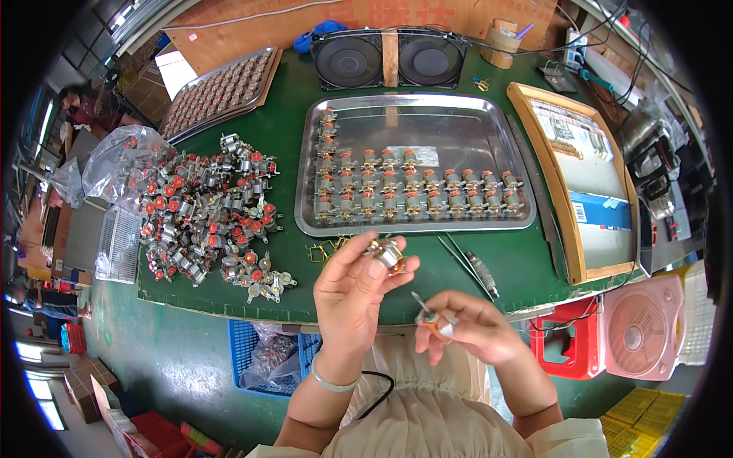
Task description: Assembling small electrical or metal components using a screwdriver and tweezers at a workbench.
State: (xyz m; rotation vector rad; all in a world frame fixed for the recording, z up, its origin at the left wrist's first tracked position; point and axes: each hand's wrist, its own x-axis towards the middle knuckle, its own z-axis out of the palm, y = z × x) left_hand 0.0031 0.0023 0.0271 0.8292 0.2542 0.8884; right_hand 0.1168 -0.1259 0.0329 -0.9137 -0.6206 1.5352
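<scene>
Pinched between the thumb and fingers of my left hand (pixel 347 298) is a small silvery metal component (pixel 387 254) with coppery parts on it. My right hand (pixel 485 332) grips a small screwdriver (pixel 438 324) with an orange handle; its short metal tip points up toward the left hand but is apart from the component. Beyond my hands, a shiny metal tray (pixel 416 111) holds rows of similar upright parts with red-orange tops. At the left lies a large heap of loose components (pixel 206 210), many with red discs. Several yellow metal clips (pixel 317 253) lie behind my left hand.
Tweezers (pixel 463 263) and a grey rod-like tool (pixel 482 275) lie near the table's front edge. Twin black fans (pixel 349 61) stand behind the tray. A wood-framed board (pixel 584 259) is on the right, with a pink fan (pixel 641 328) below. A blue crate (pixel 243 347) sits under the table.
</scene>
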